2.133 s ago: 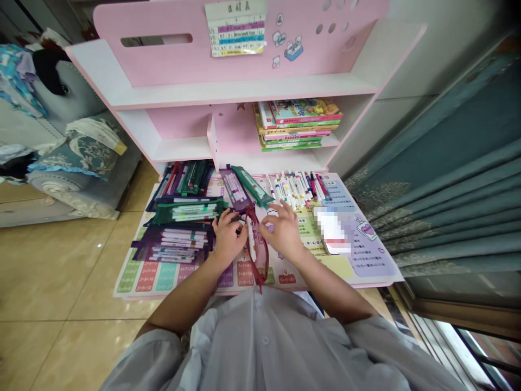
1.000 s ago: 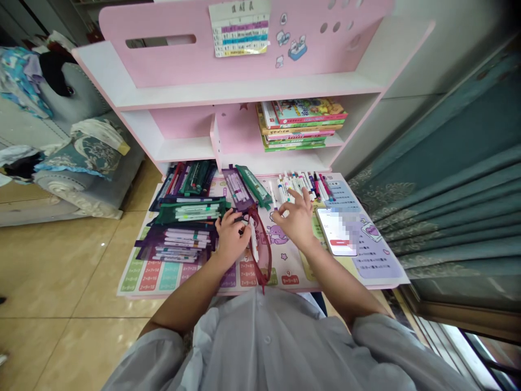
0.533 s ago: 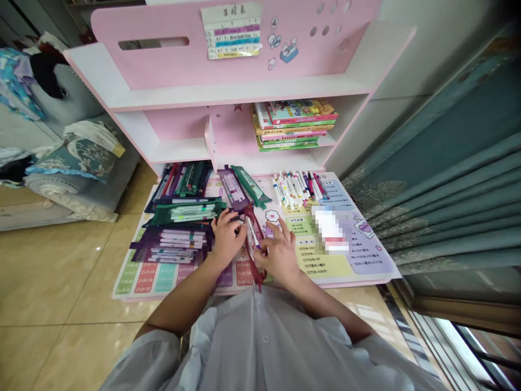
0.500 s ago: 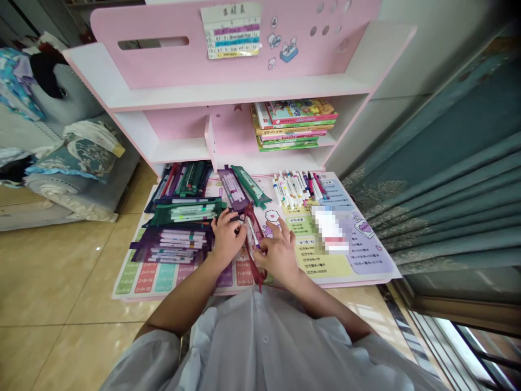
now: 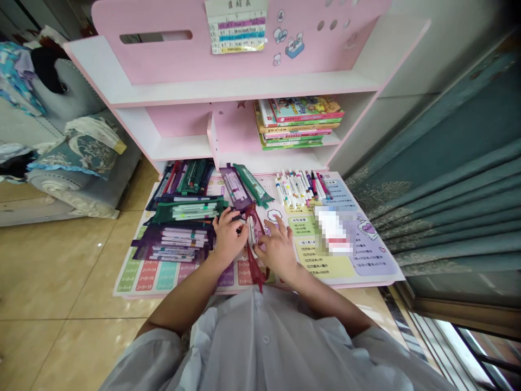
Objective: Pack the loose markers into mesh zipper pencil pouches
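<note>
A red mesh pencil pouch [image 5: 255, 270] lies lengthwise in front of me on the desk, with white markers [image 5: 251, 231] showing in its upper part. My left hand [image 5: 228, 238] is at the pouch's left edge, thumb and forefinger closed on it. On the other side, the thumb and forefinger of my right hand [image 5: 279, 251] pinch at the pouch's right edge beside the markers; its other fingers are loosely bent. Left of my left hand lie a purple mesh pouch [image 5: 179, 243] and a green mesh pouch [image 5: 187, 210], both filled with markers.
Loose markers [image 5: 295, 188] lie in a row at the back right, near a blurred white object [image 5: 332, 229]. More filled pouches [image 5: 191, 176] sit at the back left; a purple pouch [image 5: 236, 187] and green pouch [image 5: 253, 184] stand behind my hands. Books [image 5: 301, 125] are stacked on the shelf.
The marker with the purple end, which was between my right fingers, now lies in with the others in the red pouch. My right hand has shifted slightly; the view has tilted a little.
</note>
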`<state>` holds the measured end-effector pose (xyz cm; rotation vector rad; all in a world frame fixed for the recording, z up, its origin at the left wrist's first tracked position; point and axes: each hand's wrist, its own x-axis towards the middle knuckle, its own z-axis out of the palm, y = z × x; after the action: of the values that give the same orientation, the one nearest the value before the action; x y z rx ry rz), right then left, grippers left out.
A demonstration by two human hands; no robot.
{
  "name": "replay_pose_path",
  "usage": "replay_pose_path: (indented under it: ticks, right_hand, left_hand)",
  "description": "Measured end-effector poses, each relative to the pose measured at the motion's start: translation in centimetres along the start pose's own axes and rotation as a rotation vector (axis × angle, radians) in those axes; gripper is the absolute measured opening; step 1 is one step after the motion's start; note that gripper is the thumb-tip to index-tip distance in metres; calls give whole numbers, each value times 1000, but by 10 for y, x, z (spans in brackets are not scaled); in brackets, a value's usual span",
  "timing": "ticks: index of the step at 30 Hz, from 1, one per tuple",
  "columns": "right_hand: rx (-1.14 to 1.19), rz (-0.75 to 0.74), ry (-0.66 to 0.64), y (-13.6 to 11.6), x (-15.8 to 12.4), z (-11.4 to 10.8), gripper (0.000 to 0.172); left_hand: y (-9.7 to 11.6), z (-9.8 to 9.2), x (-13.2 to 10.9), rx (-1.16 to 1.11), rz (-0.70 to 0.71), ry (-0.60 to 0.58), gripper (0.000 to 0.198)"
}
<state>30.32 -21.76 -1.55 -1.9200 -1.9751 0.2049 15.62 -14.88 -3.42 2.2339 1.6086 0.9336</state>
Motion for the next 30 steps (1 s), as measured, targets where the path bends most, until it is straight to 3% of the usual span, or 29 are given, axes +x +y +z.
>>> replay_pose_path:
  ticks: [4, 6, 10, 13, 25, 30]
  right_hand:
    - [55, 52, 257, 25, 32, -7, 23]
    - [21, 145, 323, 41, 57, -9, 23]
    - [-125, 296, 280, 73, 102, -4, 19]
    - [-213, 399, 203, 90, 121, 5, 30]
    - [-222, 518, 151, 118, 127, 21, 42]
    - [-174, 484, 184, 118, 124, 16, 36]
  left_hand:
    - [0, 0, 0, 2, -14, -12, 24]
    - [0, 0, 0, 0, -18, -16, 23]
    - [0, 0, 0, -1, -31, -27, 23]
    - [0, -1, 1, 2, -27, -33, 23]
    - [-1, 0, 0, -1, -22, -25, 23]
    - [-1, 0, 0, -7, -27, -20, 24]
